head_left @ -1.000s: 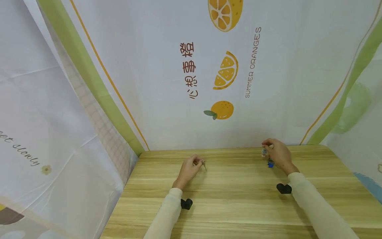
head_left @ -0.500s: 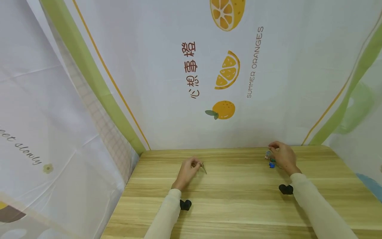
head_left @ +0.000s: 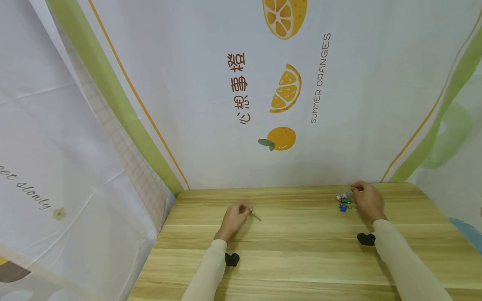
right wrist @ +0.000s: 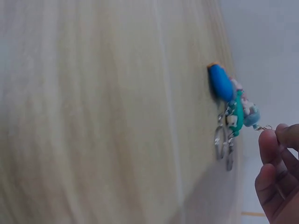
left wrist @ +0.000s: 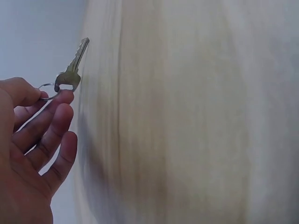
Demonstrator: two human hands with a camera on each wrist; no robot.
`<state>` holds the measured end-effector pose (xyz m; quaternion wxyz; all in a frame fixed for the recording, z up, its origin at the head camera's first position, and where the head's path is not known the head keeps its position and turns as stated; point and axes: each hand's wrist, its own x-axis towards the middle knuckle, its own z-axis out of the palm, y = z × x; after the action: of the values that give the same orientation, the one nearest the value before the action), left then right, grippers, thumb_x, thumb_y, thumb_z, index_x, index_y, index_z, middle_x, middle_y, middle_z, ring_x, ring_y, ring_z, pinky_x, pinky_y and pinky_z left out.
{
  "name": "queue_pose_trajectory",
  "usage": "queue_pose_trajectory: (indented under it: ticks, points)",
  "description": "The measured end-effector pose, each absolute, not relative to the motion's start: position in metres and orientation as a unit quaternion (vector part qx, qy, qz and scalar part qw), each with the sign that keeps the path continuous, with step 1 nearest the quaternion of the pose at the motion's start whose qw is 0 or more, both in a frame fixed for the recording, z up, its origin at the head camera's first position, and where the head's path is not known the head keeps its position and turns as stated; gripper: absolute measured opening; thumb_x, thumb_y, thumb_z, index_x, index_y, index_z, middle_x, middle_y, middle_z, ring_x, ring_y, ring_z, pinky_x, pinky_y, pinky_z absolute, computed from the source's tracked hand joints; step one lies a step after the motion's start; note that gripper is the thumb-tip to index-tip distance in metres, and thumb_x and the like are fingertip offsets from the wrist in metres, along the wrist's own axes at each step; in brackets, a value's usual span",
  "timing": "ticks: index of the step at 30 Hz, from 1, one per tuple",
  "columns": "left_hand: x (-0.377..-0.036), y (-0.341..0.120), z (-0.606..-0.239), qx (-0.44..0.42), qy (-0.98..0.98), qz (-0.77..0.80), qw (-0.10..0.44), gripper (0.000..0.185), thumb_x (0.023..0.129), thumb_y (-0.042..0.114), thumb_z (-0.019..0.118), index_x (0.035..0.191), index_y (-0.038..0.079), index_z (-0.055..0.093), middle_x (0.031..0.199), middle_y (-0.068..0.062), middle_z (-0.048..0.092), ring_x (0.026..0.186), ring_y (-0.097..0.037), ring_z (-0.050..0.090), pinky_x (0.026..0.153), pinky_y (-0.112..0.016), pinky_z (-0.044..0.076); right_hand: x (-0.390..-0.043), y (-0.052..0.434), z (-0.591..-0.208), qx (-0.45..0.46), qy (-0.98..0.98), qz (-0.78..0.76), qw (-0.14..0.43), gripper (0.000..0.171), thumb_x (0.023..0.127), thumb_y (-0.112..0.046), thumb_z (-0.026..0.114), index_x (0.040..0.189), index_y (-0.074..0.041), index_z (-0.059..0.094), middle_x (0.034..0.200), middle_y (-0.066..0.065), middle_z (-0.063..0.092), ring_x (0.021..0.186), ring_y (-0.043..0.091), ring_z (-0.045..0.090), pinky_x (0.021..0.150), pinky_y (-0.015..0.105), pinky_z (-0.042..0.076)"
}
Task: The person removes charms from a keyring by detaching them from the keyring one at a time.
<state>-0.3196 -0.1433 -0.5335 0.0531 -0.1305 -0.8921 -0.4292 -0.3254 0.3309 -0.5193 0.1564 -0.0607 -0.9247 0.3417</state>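
In the head view my left hand pinches a small metal ring between thumb and index finger. From that ring extends a brass-toned key, its toothed blade pointing away from the fingers in the left wrist view. On the right, my right hand pinches the thin metal end of a keychain with a pale blue and white charm. Beside that charm lie a green keychain charm and a blue keychain charm, close together. Metal key rings hang off these charms.
The wooden table spans the front, with a white printed cloth rising along its back edge. Another cloth hangs at the left. Black wrist mounts sit under both sleeves.
My right hand has moved right and slightly toward me, while the pale charm has come down beside the green and blue ones. The left-hand key has swung from hanging to a flatter slant.
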Motion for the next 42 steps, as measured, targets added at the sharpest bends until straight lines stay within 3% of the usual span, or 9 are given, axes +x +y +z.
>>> queue_pose_trajectory:
  ticks: [5, 11, 17, 32, 42]
  points:
    - [-0.319, -0.146, -0.534, -0.12, -0.905, -0.405, 0.05, 0.014, 0.104, 0.016, 0.067, 0.105, 0.005, 0.076, 0.097, -0.005, 0.076, 0.087, -0.015, 0.067, 0.075, -0.033, 0.055, -0.325, 0.336, -0.526, -0.077, -0.922, 0.347, 0.151, 0.029, 0.111, -0.021, 0.056, 0.125, 0.0, 0.071, 0.123, 0.028, 0.071, 0.073, 0.02, 0.067, 0.061, 0.032, 0.043]
    - [-0.317, -0.147, -0.535, -0.113, -0.912, -0.393, 0.041, 0.014, 0.104, 0.015, 0.066, 0.103, 0.005, 0.076, 0.094, -0.005, 0.074, 0.082, -0.014, 0.063, 0.073, -0.032, 0.053, -0.322, 0.341, -0.533, -0.099, -0.925, 0.338, 0.144, 0.03, 0.11, -0.02, 0.055, 0.125, 0.001, 0.069, 0.126, 0.029, 0.071, 0.091, 0.036, 0.069, 0.066, 0.037, 0.044]
    - [-0.319, -0.148, -0.537, -0.109, -0.921, -0.37, 0.044, 0.014, 0.104, 0.013, 0.065, 0.103, 0.004, 0.075, 0.093, -0.005, 0.073, 0.078, -0.014, 0.061, 0.069, -0.03, 0.051, -0.318, 0.346, -0.536, -0.106, -0.93, 0.326, 0.134, 0.031, 0.109, -0.021, 0.055, 0.125, 0.002, 0.069, 0.123, 0.029, 0.07, 0.097, 0.043, 0.069, 0.062, 0.037, 0.046]
    - [-0.319, -0.147, -0.54, -0.101, -0.929, -0.351, 0.067, 0.014, 0.102, 0.003, 0.065, 0.113, -0.003, 0.072, 0.105, -0.014, 0.07, 0.093, -0.024, 0.066, 0.081, -0.041, 0.058, -0.31, 0.349, -0.537, -0.13, -0.927, 0.332, 0.119, 0.034, 0.11, -0.022, 0.052, 0.127, 0.002, 0.068, 0.122, 0.03, 0.07, 0.1, 0.046, 0.069, 0.061, 0.038, 0.047]
    - [-0.321, -0.15, -0.535, -0.089, -0.928, -0.358, 0.061, 0.013, 0.105, 0.011, 0.064, 0.109, 0.002, 0.072, 0.101, -0.009, 0.072, 0.085, -0.018, 0.064, 0.074, -0.035, 0.055, -0.308, 0.339, -0.529, -0.095, -0.928, 0.33, 0.141, 0.04, 0.112, -0.027, 0.049, 0.128, 0.005, 0.067, 0.121, 0.031, 0.07, 0.102, 0.048, 0.069, 0.071, 0.05, 0.053]
